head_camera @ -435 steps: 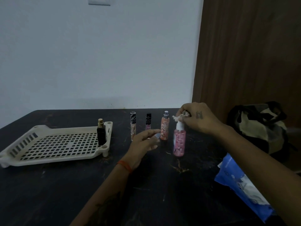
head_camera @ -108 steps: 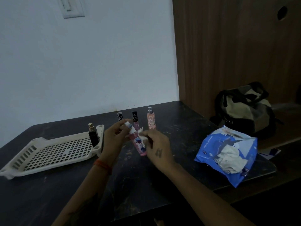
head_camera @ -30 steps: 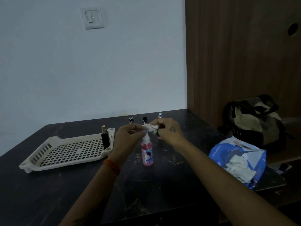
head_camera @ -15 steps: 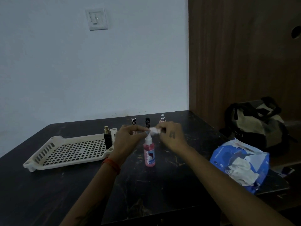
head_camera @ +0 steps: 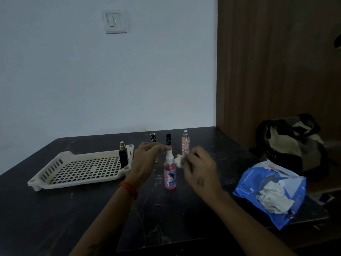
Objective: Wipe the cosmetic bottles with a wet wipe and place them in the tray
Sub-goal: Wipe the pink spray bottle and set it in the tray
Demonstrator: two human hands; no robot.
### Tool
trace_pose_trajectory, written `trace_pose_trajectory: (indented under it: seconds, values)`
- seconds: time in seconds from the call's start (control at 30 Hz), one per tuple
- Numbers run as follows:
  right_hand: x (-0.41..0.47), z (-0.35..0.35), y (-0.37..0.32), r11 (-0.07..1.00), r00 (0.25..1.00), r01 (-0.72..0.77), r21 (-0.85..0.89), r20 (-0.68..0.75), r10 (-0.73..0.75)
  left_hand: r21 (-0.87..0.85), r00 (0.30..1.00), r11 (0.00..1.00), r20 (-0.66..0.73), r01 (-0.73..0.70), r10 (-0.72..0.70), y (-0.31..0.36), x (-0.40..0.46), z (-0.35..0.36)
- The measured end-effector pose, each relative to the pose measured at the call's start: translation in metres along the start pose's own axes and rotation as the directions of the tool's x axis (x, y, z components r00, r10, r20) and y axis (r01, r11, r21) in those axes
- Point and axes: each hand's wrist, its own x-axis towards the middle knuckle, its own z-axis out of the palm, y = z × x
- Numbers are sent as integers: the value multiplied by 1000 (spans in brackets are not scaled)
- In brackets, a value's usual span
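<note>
Tray (head_camera: 55, 179) left of pink bottle (head_camera: 170, 177), black bottle (head_camera: 123, 156) standing inside. Left hand (head_camera: 145, 161) fingertips resting on pink bottle's cap (upright on table (head_camera: 55, 218)). Right hand (head_camera: 200, 169) beside, pinching wipe (head_camera: 179, 160).

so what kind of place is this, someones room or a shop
Most likely a private room rather than a shop: a plain painted wall with a light switch, a dark table pushed into the corner against a wooden panel, and a personal bag set down beside it.
</note>
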Motion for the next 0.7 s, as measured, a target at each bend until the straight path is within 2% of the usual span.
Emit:
trace_pose_trajectory:
  seconds: [0.03, 0.07, 0.1, 0.17, 0.2, 0.23, 0.3, 0.37, 0.4, 0.47, 0.57, 0.63, 0.7]
  values:
    - [-3, 0, 9, 996, 996, -91, -17, 4, 91, 1, 1000, 1000, 4, 12, -12, -2, 1, 0]
    - [-7, 0, 17, 977, 972, -206, -62, 100, 211, 8, 1000, 1000, 0, 26, -26, -4, 1, 0]
    - [-9, 2, 25, 939, 909, -315, -135, 243, 340, 18, 999, 999, -6, 38, -38, -6, 2, 0]
    - [-6, 1, 30, 850, 703, -475, -226, 484, 522, 37, 999, 998, -10, 51, -50, -9, 2, 0]
    - [-3, 0, 31, 828, 650, -509, -233, 527, 548, 48, 999, 997, -10, 53, -52, -10, 2, -1]
    - [3, -3, 31, 826, 638, -514, -231, 541, 548, 59, 999, 997, -9, 53, -52, -11, 3, -1]
    - [19, -10, 28, 866, 736, -473, -164, 466, 491, 65, 999, 997, -4, 41, -41, -11, 3, 0]
    - [36, -16, 18, 906, 838, -424, -4, 378, 394, 37, 999, 998, 2, 51, -51, -9, 3, 1]
    - [45, -17, 11, 915, 860, -395, 88, 384, 334, 20, 998, 997, 6, 68, -68, -8, 3, 2]
    - [59, -14, -3, 921, 840, -355, 159, 486, 240, 14, 996, 996, 26, 89, -90, -6, 3, 3]
    - [72, -8, -14, 962, 786, -268, 55, 590, 186, -67, 996, 995, 49, 73, -70, 1, 2, 1]
    - [77, -8, -16, 965, 783, -259, 47, 595, 182, -152, 998, 987, 9, 60, -59, 2, 1, -4]
    - [80, -8, -18, 967, 778, -249, 55, 606, 166, -125, 994, 990, -87, 60, -71, -7, 1, -15]
